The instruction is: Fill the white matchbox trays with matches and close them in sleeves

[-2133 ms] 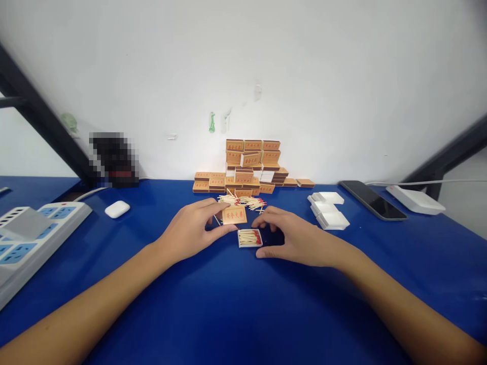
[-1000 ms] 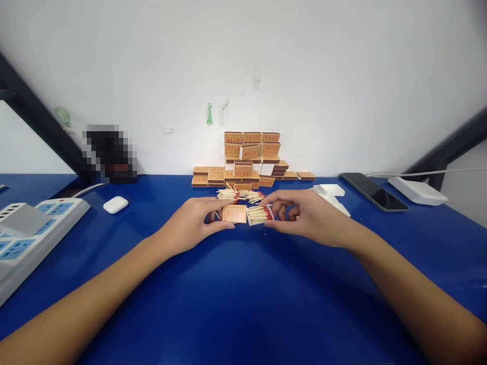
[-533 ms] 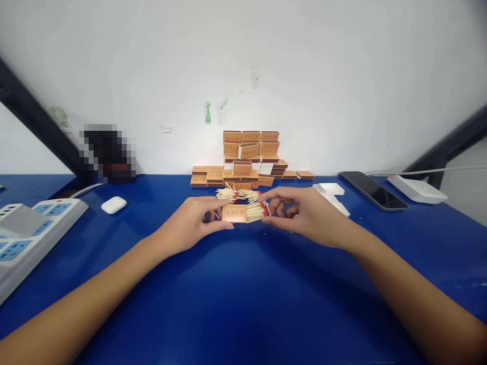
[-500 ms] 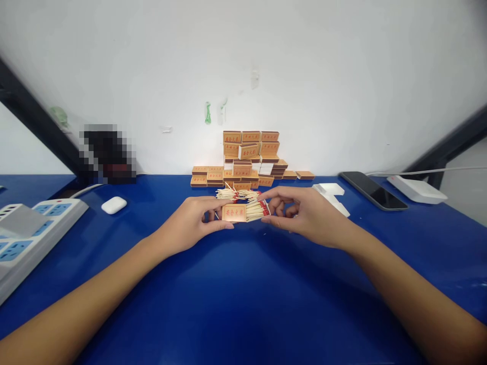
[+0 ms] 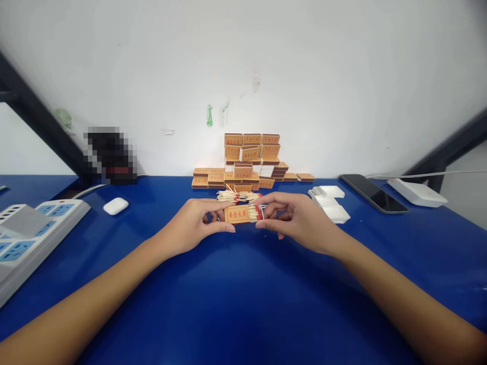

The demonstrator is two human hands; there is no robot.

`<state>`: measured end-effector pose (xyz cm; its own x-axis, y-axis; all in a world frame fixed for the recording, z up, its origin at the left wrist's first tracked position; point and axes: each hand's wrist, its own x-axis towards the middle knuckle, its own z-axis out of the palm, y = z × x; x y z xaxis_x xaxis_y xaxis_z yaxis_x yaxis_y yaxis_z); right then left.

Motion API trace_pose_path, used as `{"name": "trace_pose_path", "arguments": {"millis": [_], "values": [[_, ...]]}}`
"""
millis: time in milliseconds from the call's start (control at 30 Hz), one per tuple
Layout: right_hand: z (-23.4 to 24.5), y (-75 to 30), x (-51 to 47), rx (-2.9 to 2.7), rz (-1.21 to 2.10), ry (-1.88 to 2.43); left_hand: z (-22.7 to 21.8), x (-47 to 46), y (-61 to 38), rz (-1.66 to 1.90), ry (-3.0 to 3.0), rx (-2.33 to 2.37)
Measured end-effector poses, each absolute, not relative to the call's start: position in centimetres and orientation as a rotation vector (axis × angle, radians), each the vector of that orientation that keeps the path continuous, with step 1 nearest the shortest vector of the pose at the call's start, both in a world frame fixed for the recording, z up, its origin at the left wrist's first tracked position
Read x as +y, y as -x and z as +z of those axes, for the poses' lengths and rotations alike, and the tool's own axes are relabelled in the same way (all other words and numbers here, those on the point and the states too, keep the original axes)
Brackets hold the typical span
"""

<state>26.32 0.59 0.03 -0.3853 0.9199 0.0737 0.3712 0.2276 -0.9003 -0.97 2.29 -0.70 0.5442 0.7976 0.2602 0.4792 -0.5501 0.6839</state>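
Between my hands is a matchbox (image 5: 236,215) with an orange printed sleeve, its tray partly out to the right and full of red-tipped matches (image 5: 255,213). My left hand (image 5: 203,218) grips the sleeve at its left end, thumb along the front. My right hand (image 5: 291,219) pinches the tray's right end between thumb and fingers. Just behind the box, loose matches (image 5: 227,196) lie in a pile on the blue table. Farther back, several matchboxes (image 5: 251,153) stand stacked against the wall.
White empty trays (image 5: 330,203) lie right of my right hand, with a black phone (image 5: 373,193) and a white charger (image 5: 417,192) beyond. At left are a white earbud case (image 5: 116,206) and a power strip (image 5: 49,223). The blue table (image 5: 243,304) stretches toward me.
The tray has slid farther into the matchbox sleeve, so fewer matches show. My right hand has moved left toward my left hand.
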Motion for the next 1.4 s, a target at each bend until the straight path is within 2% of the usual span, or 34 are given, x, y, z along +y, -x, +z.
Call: {"name": "trace_pose_path", "arguments": {"millis": [233,433,900,1133,1400], "values": [[-1.0,-24.9,-0.4,-1.939,1.033,1.132,-0.9,1.7,0.4,0.772,-2.162,1.039],[-1.3,-24.0,-1.4,-2.142,0.746,1.042,-1.3,1.3,-0.1,0.895,-2.067,1.102],[-2.1,-22.7,-2.6,-2.081,0.824,1.136,-0.6,2.3,1.3,0.898,-2.341,1.129],[-1.2,-25.3,0.2,-2.012,0.380,1.314,0.9,7.8,7.4,0.797,-2.495,1.625],[-0.4,-27.7,2.0,-1.991,0.079,1.303,-1.0,9.6,7.0,0.789,-2.414,1.837]]}}
